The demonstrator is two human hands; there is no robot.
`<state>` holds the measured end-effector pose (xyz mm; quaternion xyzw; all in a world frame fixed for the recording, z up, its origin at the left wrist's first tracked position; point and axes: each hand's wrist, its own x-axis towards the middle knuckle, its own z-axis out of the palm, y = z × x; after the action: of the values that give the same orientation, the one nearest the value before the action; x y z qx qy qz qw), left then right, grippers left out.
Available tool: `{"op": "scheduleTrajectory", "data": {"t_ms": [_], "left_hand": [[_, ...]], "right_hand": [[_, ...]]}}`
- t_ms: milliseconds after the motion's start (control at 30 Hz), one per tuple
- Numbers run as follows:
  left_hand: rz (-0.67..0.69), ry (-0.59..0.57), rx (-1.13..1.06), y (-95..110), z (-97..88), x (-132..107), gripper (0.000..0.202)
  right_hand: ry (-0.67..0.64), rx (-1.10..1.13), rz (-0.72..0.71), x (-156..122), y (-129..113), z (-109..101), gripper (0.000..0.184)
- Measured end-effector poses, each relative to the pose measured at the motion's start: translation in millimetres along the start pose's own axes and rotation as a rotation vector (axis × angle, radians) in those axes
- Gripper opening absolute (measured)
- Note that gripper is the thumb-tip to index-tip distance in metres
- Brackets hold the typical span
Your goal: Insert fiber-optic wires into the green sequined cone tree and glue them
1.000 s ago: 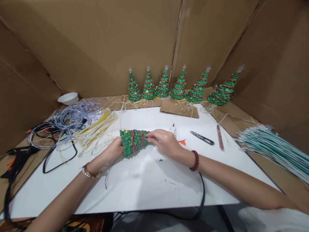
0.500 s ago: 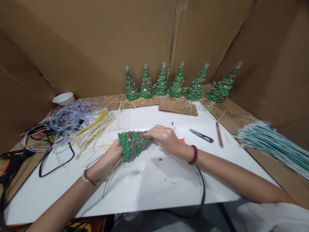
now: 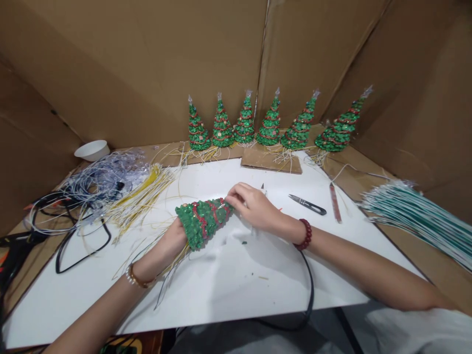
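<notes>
A green miniature Christmas tree [image 3: 201, 223] with red garlands lies tilted over the white table, its narrow tip to the right. My left hand [image 3: 176, 235] reaches into its wide hollow base and supports it, the fingers hidden inside. Thin wires trail out of the base along my left wrist. At the tip, my right hand [image 3: 254, 206] is closed, thumb and forefinger pinching the tree's upper end. A small pale sliver shows on the tree near these fingertips; its kind is unclear.
Several finished-looking trees [image 3: 271, 128] stand along the back on cardboard. Thread snips [image 3: 307, 204] and a red-brown stick [image 3: 335, 202] lie right, near green-white wires [image 3: 416, 216]. Yellow-white wires [image 3: 142, 196], a clear wire tangle [image 3: 99, 179], white bowl [image 3: 92, 150] and glue gun [image 3: 14, 260] are left.
My right hand has shifted slightly up and right toward the tree's tip, uncovering more of its upper part. The tree has moved a little left and down in view.
</notes>
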<state>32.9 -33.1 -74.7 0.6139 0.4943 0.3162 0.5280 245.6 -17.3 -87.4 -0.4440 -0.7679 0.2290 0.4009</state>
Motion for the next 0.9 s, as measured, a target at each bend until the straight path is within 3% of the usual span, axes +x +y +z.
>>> {"op": "scheduleTrajectory", "data": {"t_ms": [367, 633, 900], "left_hand": [[0.022, -0.057, 0.038, -13, -1.4, 3, 0.038], [0.085, -0.034, 0.165, -14, -0.9, 5, 0.029], [0.088, -0.027, 0.131, -4, 1.9, 2, 0.016]], "right_hand": [[-0.063, -0.188, 0.001, -1, -3, 15, 0.019], [-0.037, -0.271, -0.135, 2, 1, 15, 0.020], [-0.054, -0.585, -0.415, 2, 2, 15, 0.025]]}}
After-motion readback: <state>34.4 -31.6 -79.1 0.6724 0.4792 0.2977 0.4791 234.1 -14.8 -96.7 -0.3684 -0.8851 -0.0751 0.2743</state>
